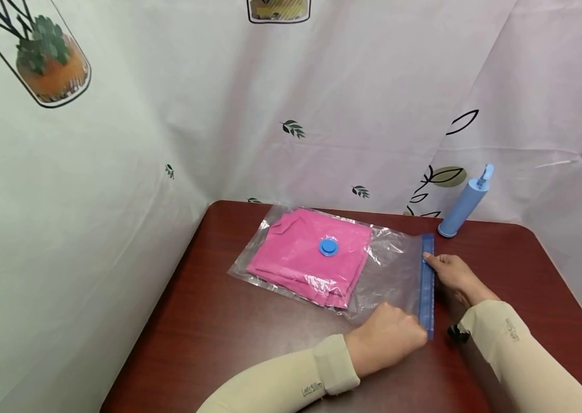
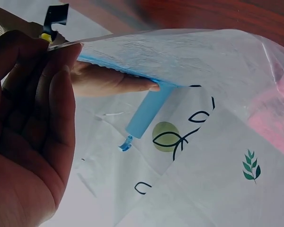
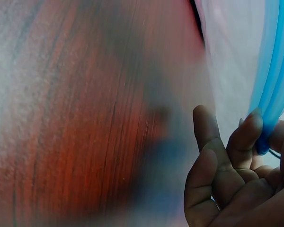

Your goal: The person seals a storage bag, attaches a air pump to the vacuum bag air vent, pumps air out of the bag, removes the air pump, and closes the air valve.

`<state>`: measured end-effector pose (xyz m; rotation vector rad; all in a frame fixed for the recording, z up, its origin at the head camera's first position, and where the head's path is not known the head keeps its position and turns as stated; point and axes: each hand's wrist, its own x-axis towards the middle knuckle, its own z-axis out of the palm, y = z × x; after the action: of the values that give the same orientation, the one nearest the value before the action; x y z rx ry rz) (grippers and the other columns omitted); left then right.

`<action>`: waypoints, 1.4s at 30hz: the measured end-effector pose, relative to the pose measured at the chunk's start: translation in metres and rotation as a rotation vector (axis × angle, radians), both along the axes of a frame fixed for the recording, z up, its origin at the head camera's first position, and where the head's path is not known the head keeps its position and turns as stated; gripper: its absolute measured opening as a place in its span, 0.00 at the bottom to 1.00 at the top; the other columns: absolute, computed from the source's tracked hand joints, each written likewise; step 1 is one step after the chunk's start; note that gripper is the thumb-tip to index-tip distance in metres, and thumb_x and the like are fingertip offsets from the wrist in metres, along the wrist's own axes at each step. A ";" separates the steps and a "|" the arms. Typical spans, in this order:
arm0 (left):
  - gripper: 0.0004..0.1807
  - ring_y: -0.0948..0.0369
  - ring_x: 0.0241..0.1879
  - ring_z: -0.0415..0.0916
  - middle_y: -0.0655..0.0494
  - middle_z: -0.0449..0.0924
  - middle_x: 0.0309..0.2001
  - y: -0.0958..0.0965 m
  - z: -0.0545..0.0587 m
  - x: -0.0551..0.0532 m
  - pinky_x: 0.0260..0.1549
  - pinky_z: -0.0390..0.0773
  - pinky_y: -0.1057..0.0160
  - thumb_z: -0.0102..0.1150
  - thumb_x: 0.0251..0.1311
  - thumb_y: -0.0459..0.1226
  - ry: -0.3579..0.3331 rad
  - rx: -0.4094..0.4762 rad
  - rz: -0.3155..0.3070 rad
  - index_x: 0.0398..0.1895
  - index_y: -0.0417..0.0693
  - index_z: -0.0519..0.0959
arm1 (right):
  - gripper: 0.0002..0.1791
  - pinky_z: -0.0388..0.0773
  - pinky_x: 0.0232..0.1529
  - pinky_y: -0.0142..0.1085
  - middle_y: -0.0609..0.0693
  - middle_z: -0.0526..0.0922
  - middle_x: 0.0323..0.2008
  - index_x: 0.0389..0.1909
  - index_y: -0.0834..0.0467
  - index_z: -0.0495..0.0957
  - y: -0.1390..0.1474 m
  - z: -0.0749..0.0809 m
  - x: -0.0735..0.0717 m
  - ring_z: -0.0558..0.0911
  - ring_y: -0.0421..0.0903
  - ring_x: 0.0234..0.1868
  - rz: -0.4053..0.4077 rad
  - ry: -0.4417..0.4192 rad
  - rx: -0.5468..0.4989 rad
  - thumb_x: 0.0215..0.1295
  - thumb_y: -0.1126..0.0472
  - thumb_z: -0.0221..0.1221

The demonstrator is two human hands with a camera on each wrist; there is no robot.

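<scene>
A clear plastic vacuum storage bag [image 1: 394, 264] lies on the table with folded pink cloth [image 1: 306, 252] inside and a round blue valve [image 1: 328, 246] on top. Its blue zip strip [image 1: 427, 287] runs along the right end. My left hand [image 1: 389, 335] pinches the bag's near corner by the strip; in the left wrist view the thumb and finger meet on the plastic edge, left hand [image 2: 33, 127]. Farther up the strip, my right hand [image 1: 456, 276] grips it between thumb and fingers. The right wrist view shows the strip [image 3: 274, 61] held in the right hand [image 3: 241, 175].
A blue hand pump [image 1: 464, 206] stands upright at the back right of the table, beyond the right hand. The dark red wooden table [image 1: 208, 344] meets white patterned fabric [image 1: 208, 115] at its back and left sides.
</scene>
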<state>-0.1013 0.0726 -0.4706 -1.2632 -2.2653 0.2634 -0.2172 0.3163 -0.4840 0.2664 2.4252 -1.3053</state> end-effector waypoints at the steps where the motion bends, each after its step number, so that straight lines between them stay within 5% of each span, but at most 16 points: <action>1: 0.18 0.74 0.23 0.81 0.80 0.83 0.22 -0.001 0.000 0.001 0.19 0.76 0.69 0.71 0.71 0.47 -0.001 0.001 -0.002 0.22 0.83 0.84 | 0.31 0.71 0.26 0.34 0.39 0.69 0.17 0.25 0.50 0.70 0.001 0.001 -0.001 0.71 0.37 0.21 -0.005 0.001 0.006 0.94 0.40 0.45; 32: 0.17 0.74 0.23 0.80 0.81 0.83 0.22 -0.005 0.006 0.027 0.19 0.76 0.68 0.70 0.70 0.50 -0.031 -0.067 -0.016 0.22 0.84 0.82 | 0.32 0.75 0.29 0.35 0.42 0.71 0.21 0.26 0.52 0.69 0.027 0.013 -0.028 0.75 0.40 0.26 -0.047 0.041 0.141 0.94 0.40 0.40; 38: 0.17 0.73 0.21 0.79 0.79 0.81 0.19 -0.003 0.011 0.023 0.16 0.75 0.68 0.73 0.66 0.48 0.004 0.027 0.050 0.20 0.81 0.83 | 0.34 0.80 0.34 0.36 0.43 0.76 0.26 0.34 0.58 0.76 0.028 0.014 -0.028 0.79 0.39 0.31 -0.070 0.006 0.078 0.93 0.37 0.40; 42: 0.16 0.73 0.21 0.79 0.78 0.80 0.20 0.000 0.017 0.013 0.16 0.77 0.67 0.75 0.64 0.46 0.013 0.084 0.112 0.20 0.79 0.84 | 0.30 0.84 0.36 0.35 0.41 0.76 0.26 0.39 0.58 0.78 0.024 0.016 -0.022 0.80 0.38 0.31 0.026 -0.045 0.037 0.93 0.39 0.44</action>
<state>-0.0887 0.0725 -0.4538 -1.0911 -2.3145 0.2141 -0.2395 0.3407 -0.4679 0.2700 2.4091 -1.2316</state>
